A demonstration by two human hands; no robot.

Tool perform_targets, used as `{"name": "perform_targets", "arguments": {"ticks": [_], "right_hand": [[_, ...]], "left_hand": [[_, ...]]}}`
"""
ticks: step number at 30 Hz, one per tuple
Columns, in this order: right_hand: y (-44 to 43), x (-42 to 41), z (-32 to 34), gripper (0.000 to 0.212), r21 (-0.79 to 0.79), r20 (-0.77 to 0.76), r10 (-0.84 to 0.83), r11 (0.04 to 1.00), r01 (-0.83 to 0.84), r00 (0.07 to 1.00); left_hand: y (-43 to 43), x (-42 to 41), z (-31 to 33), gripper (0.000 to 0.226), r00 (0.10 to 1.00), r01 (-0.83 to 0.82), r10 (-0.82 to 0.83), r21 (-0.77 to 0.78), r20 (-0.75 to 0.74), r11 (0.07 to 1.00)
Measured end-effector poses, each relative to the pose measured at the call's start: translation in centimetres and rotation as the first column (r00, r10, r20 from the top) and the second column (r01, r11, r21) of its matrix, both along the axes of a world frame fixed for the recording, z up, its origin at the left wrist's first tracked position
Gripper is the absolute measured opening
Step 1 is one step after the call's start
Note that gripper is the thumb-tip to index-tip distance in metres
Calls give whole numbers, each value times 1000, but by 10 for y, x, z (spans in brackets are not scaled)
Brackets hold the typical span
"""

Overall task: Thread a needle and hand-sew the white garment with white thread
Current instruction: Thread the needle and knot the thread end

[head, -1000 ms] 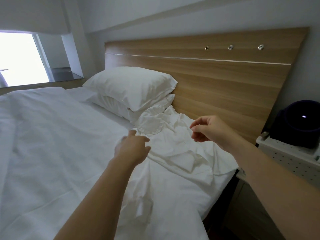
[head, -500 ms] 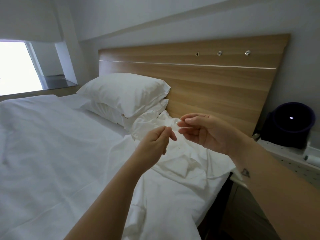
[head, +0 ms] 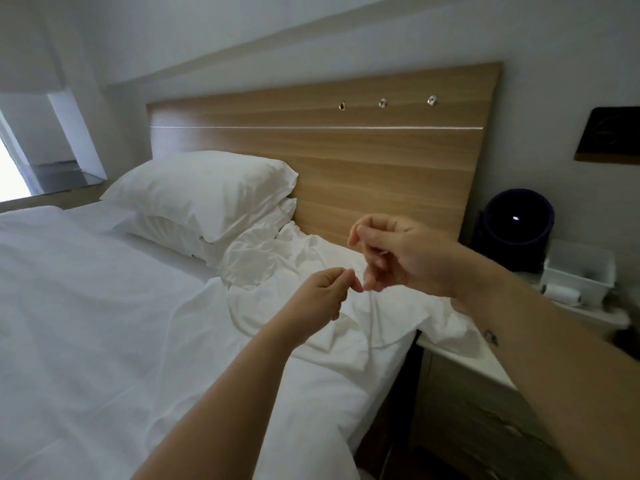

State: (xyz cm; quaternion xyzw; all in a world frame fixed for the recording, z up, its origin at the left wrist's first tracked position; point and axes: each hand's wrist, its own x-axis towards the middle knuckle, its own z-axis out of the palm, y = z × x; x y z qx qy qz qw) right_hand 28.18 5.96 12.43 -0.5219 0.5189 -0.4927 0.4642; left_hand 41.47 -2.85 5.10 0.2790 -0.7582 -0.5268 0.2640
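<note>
The white garment (head: 304,258) lies crumpled on the bed beside the pillows, close to the headboard. Both hands hover just above it, almost touching. My left hand (head: 325,292) has thumb and forefinger pinched together, its tip pointing at the right hand; the white thread in the pinch is too fine to make out. My right hand (head: 398,258) is curled, palm toward me, with thumb and fingers pinched on the needle, which is barely visible. A white spool of thread (head: 561,294) lies on the nightstand to the right.
Two stacked white pillows (head: 207,192) lean on the wooden headboard (head: 363,161). The nightstand (head: 467,362) at the right carries a dark round speaker (head: 516,223) and a white tray (head: 581,268). White bedding (head: 86,323) covers the left.
My left hand has lifted off the garment and closed into a pinch. Both hands have come together above the cloth, fingertips nearly meeting. The camera has swung to the right.
</note>
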Motion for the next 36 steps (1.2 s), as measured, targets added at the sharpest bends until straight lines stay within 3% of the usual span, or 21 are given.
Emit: {"name": "perform_targets", "arguments": {"ticks": [2,3,6,8,10,12,14,15,17,18,20,21,23,24,26,28,30,32,34,36], "right_hand": [[9,-19,-12,22,162,-426,-16,982,93,905],[11,-33,-21,22,194,-504,-58,964,179,862],[15,-72,-50,24,218,-413,-299,885,412,860],[16,-92,-64,26,163,-217,-525,812,561,823],[17,-106,-68,22,139,229,-698,714,687,679],[21,-121,-61,16,179,618,-674,622,763,404],[25,-133,-49,15,188,802,-564,554,811,199],[27,-136,-43,15,171,832,-531,525,834,164],[28,-136,-34,16,112,778,-588,478,871,222],[28,-135,-33,16,70,687,-663,468,881,297],[27,-131,-37,18,-22,385,-794,501,865,470],[27,-129,-41,20,-57,198,-815,545,836,545],[27,-126,-52,24,-73,-213,-746,656,752,631],[26,-126,-58,25,-58,-406,-671,697,715,621],[24,-127,-71,27,2,-675,-512,719,695,532],[19,-126,-80,30,41,-827,-387,682,731,407],[10,-127,-87,32,28,-877,-343,662,749,336],[0,-130,-93,32,-79,-810,-475,671,737,345],[-9,-133,-100,29,-249,-522,-723,636,730,452],[-17,-136,-106,27,-316,-194,-829,559,766,525]], "left_hand": [[0,-11,-1,34,1000,-20,21,56,-17,998],[0,-16,-1,34,999,-28,32,94,-41,995],[1,-27,-1,32,992,-24,47,187,-118,982],[2,-33,-2,31,987,-31,66,225,-146,974],[2,-36,-5,30,984,-54,94,247,-151,968],[1,-40,-10,30,985,-83,117,245,-126,966],[2,-44,-19,31,992,-110,121,222,-37,969],[5,-47,-24,31,995,-98,89,187,52,978],[15,-52,-34,29,930,66,-93,89,355,994],[22,-55,-38,28,826,210,-212,65,523,976],[34,-61,-47,34,589,441,-346,69,730,895],[37,-64,-48,37,531,483,-343,56,775,874],[36,-68,-48,37,547,488,-290,-17,785,873],[31,-68,-48,35,595,452,-246,-66,766,889],[15,-66,-51,30,715,307,-115,-162,689,938],[-8,-63,-61,28,784,132,57,-256,619,957],[-30,-59,-75,29,761,2,237,-368,604,930],[-46,-56,-87,32,693,-6,367,-505,621,863],[-57,-55,-97,40,669,68,413,-604,618,794],[-64,-58,-106,54,708,141,361,-623,607,769]]}}
